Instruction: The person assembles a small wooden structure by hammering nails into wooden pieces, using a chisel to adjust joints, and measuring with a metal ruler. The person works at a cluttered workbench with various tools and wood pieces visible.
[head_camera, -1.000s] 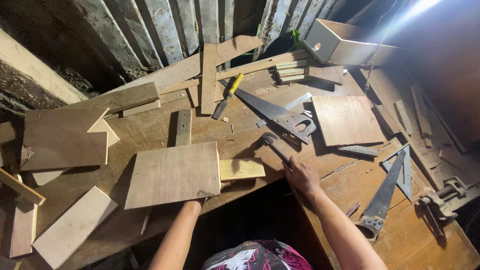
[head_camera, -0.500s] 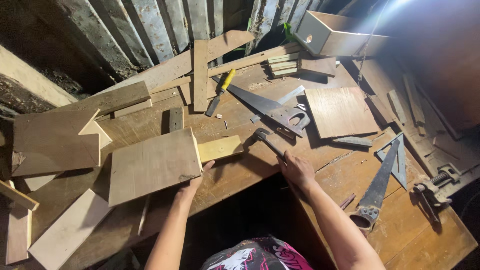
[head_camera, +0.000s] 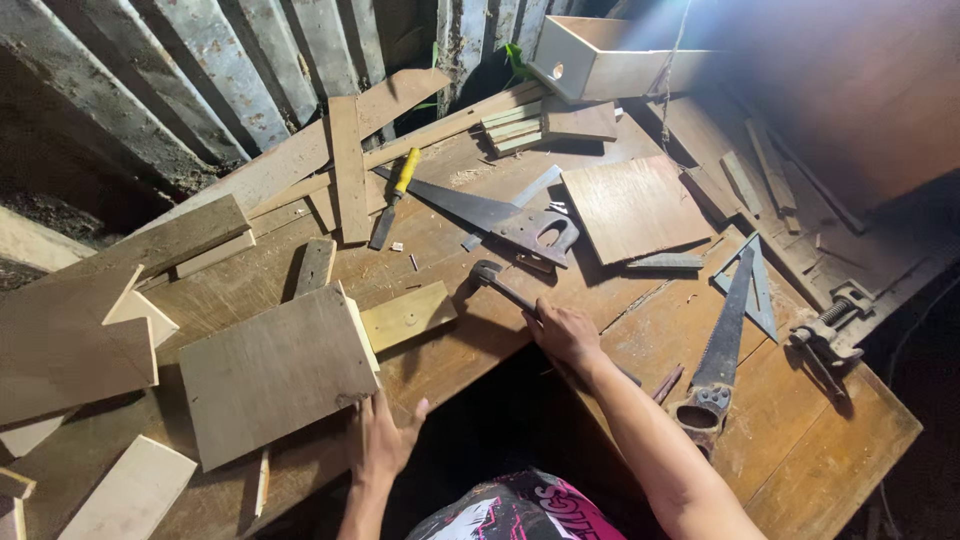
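right hand (head_camera: 566, 334): fingers clenched on hammer (head_camera: 500, 285) handle, head resting on worktop (head_camera: 800, 470)
left hand (head_camera: 385, 440): fingers released, touching panel (head_camera: 275, 370) near edge
block (head_camera: 408, 315): just right of panel, unfastened
progress: looks early, no nailing visible

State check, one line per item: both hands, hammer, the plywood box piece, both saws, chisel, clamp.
Right hand: closed around the hammer handle.
Hammer: head resting on the bench, handle in the right hand.
Left hand: fingers spread, touching the plywood box piece's near edge.
Plywood box piece: lying on the bench.
Grey-handled saw: lying flat, untouched.
Dark-handled saw: lying flat, untouched.
Yellow-handled chisel: lying flat.
Clamp: lying at the bench edge.
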